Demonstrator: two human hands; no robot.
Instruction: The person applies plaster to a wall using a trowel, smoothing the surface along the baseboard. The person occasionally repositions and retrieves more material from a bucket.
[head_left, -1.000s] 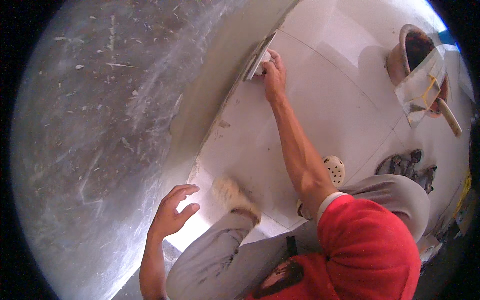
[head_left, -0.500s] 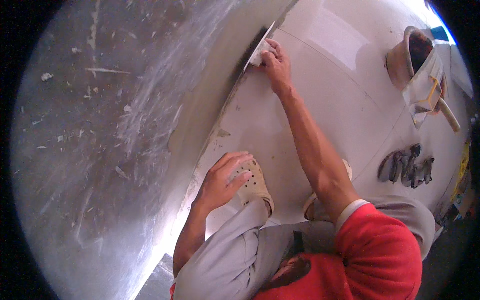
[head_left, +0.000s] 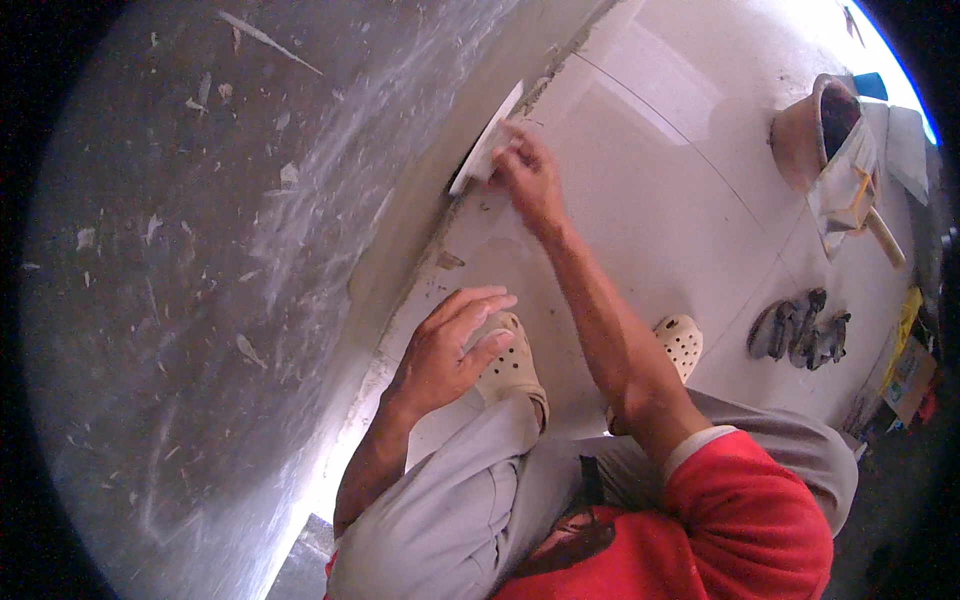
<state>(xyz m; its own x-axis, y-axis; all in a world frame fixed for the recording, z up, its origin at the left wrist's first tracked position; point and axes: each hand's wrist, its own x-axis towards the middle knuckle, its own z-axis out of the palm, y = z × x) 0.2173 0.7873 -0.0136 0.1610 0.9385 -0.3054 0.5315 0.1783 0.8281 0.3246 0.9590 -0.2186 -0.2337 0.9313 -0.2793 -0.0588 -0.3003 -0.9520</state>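
Observation:
My right hand grips a flat trowel by its back, and the fingers are slightly smeared by motion. The trowel's long pale blade lies along the foot of the wall, where the wall meets the tiled floor. A smooth damp-looking band of grey coating runs along the wall's lower edge. Nearer to me, my left hand is open, its fingers stretched out and holding nothing. It hovers over or rests by my left clog; contact cannot be made out.
At the far right a clay-coloured bucket stands on the floor, with a broad-bladed tool with a wooden handle against it. Crumpled dark cloth or gloves lie nearer. My right clog is on the tiles; a box sits at the right edge.
My right hand and the trowel have come toward me along the wall's foot. The left hand stays about where it was, fingers still stretched. The view has shifted slightly.

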